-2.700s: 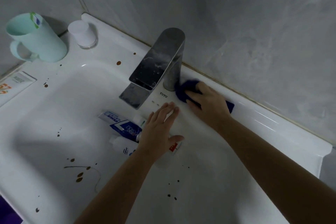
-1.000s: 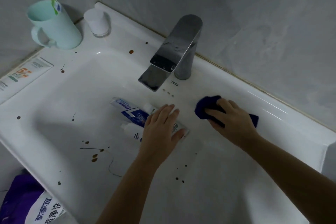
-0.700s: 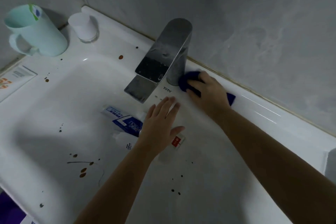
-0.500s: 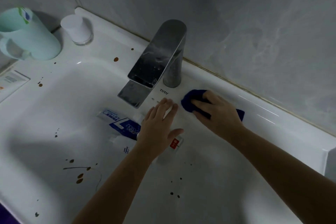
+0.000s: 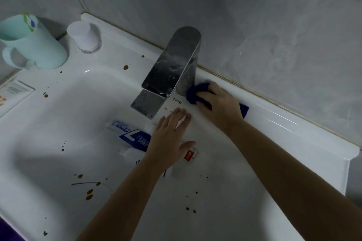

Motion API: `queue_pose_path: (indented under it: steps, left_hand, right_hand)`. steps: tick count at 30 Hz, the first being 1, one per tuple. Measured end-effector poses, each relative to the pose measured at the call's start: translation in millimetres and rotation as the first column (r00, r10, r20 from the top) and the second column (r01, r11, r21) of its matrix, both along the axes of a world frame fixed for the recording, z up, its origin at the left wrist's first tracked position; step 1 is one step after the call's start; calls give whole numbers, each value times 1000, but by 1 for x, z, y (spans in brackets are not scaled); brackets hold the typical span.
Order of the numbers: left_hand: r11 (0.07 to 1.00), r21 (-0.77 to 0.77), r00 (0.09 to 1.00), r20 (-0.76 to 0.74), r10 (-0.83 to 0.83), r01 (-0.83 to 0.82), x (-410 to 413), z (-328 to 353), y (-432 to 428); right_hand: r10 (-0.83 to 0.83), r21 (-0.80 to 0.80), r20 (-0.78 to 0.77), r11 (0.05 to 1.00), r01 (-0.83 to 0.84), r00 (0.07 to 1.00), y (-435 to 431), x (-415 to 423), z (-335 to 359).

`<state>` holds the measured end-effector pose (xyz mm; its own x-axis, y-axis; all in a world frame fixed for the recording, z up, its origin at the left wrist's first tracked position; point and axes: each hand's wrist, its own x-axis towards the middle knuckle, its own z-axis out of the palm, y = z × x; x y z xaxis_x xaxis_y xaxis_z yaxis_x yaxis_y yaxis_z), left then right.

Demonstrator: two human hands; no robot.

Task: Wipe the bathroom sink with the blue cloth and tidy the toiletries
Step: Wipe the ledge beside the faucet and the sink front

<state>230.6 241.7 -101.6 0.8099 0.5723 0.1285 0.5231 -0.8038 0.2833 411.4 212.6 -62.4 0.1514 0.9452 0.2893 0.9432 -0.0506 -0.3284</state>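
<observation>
The blue cloth (image 5: pixel 194 94) lies bunched on the far ledge of the white sink (image 5: pixel 293 129), pressed against the right side of the chrome faucet (image 5: pixel 174 68) at its base, with one dark corner showing out from under the wrist further right. The right hand (image 5: pixel 219 103) is laid over the cloth, fingers curled down onto it and pinning it to the ledge. The left hand (image 5: pixel 168 141) is spread flat, fingers together and thumb out, grasping nothing; it hovers or rests over the basin's far slope just near of the faucet spout, and whether it touches the porcelain cannot be told. Partly under that hand lie two toothpaste tubes: a blue-and-white tube (image 5: pixel 129 133) to its left and a white tube with a red label (image 5: pixel 186 160) showing near its thumb. Brown spots (image 5: pixel 89 194) and streaks mark the near part of the basin, with more dots on the far-left rim. At the far-left corner of the sink stand a mint-green mug (image 5: pixel 35 45) and, just right of it, a small white cup (image 5: pixel 84 37). A printed carton (image 5: pixel 13 94) lies at the left edge. Grey wall (image 5: pixel 254 25) rises behind.
</observation>
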Motion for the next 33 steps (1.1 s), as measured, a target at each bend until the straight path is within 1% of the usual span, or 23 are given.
queue_pose_path:
  steps: [2, 5, 7, 10, 12, 13, 15, 17, 19, 21, 23, 26, 28, 30, 32, 33]
  left_hand:
    - [1000, 1, 1000, -1, 9, -9, 2, 5, -1]
    - [1000, 4, 1000, 3, -6, 6, 12, 13, -3]
    - [999, 0, 999, 13, -42, 42, 22, 13, -4]
    - [997, -70, 998, 59, -25, 29, 29, 7, -4]
    - [998, -54, 995, 89, -34, 39, 27, 2, -2]
    - [998, -33, 994, 94, -48, 51, 26, 0, 1]
    - [998, -12, 994, 90, -62, 64, 25, -2, 3]
    - [998, -5, 994, 84, -65, 65, 26, -3, 4]
    - [998, -26, 994, 85, -62, 65, 25, -3, 4]
    - [997, -45, 995, 85, -59, 63, 25, -1, 3]
    - [998, -44, 994, 95, -50, 55, 26, 0, 3]
    - [997, -58, 994, 95, -50, 55, 25, 1, 2]
    - [996, -72, 995, 91, -49, 56, 26, 2, 3]
    - [992, -97, 996, 64, -69, 75, 25, 5, 4]
    - [987, -120, 995, 11, -102, 102, 22, 11, 6]
    - [985, -136, 993, -19, -113, 110, 20, 13, 6]
  right_hand:
    - [-27, -6, 17, 1000, 27, 999, -16, -2, -1]
    - [-43, -61, 100, 997, 49, 994, -79, 2, -1]
    - [-69, -31, 173, 997, 76, 983, -94, 13, 3]
    - [-50, -9, 358, 998, 58, 932, -51, 34, 12]
    - [-52, 33, 442, 999, 42, 895, -9, 42, 14]
    - [-55, 50, 448, 998, 36, 892, 5, 42, 13]
    - [-62, 46, 445, 998, 46, 894, 6, 43, 9]
    - [-123, 33, 387, 992, 120, 914, -28, 50, 5]
    - [-223, 63, 332, 975, 214, 917, -75, 64, 4]
    - [-281, 90, 328, 960, 266, 902, -97, 71, 7]
    - [-271, 96, 327, 962, 254, 905, -76, 64, 8]
    - [-203, 74, 338, 979, 189, 919, -10, 38, 5]
    - [-167, 41, 342, 986, 163, 925, 7, 33, 5]
    - [-169, 29, 328, 985, 169, 930, -17, 45, 8]
    - [-255, 61, 266, 967, 248, 930, -67, 57, 10]
    - [-310, 42, 206, 950, 308, 928, -95, 59, 11]
